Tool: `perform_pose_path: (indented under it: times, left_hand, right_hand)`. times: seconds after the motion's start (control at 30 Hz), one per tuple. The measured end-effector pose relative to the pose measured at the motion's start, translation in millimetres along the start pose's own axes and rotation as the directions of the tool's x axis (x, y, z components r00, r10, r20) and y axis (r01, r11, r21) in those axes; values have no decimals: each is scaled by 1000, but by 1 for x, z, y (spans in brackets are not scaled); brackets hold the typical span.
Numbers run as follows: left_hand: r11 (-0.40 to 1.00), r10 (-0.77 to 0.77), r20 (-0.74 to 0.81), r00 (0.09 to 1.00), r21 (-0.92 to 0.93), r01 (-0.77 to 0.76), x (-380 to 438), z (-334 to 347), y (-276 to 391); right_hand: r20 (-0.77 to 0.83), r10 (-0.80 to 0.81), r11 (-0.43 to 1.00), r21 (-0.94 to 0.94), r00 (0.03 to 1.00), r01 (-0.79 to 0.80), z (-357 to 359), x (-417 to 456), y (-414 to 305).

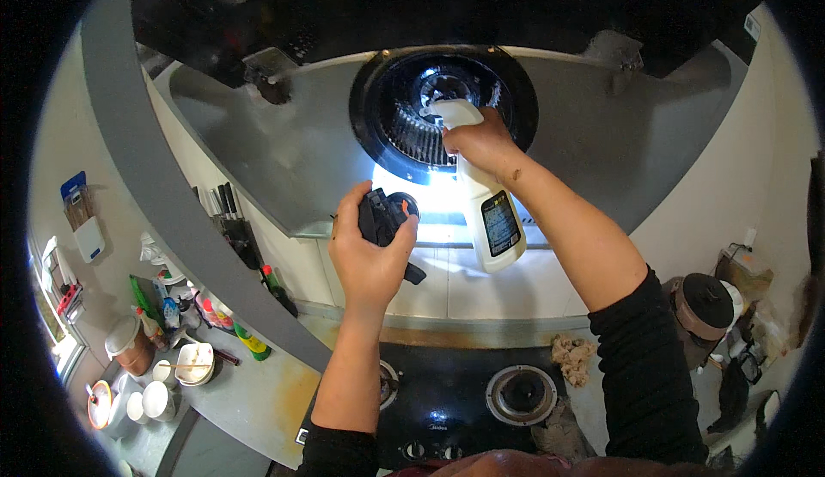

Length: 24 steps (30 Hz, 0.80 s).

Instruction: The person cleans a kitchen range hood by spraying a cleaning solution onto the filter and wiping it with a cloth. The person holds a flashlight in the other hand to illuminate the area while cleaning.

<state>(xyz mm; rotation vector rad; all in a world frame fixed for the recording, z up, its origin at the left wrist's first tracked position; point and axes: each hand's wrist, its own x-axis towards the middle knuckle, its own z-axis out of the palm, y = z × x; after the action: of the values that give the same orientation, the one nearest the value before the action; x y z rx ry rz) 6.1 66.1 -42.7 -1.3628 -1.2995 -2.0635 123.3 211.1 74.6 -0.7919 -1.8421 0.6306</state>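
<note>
My right hand grips the neck and trigger of a white spray bottle with a dark label bearing writing. The bottle leans, and its nozzle faces the round black fan opening of a grey range hood. Ribbed fan blades show inside that opening. In my left hand is a black device with a round head, which looks like a hand-held lamp. It is held below the opening, left of the bottle. Strong white light glares on the hood's lower edge beside it.
Beneath my arms sits a black Midea gas hob with a round burner. A crumpled brown rag lies by its right corner. Pots stand farther right. Bowls and bottles crowd the left counter, and a knife holder hangs on the wall.
</note>
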Motion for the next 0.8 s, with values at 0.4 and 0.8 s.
perform_pose_path:
  times: [0.4, 0.8]
  left_hand:
    - [996, 93, -22, 995, 19, -92, 2, 0, 5]
    - [997, 54, -13, 998, 57, -53, 2, 2, 11]
  right_hand:
    - [106, 23, 999, -28, 994, -21, 3, 1, 10]
    - [235, 124, 988, 58, 964, -142, -10, -26, 9]
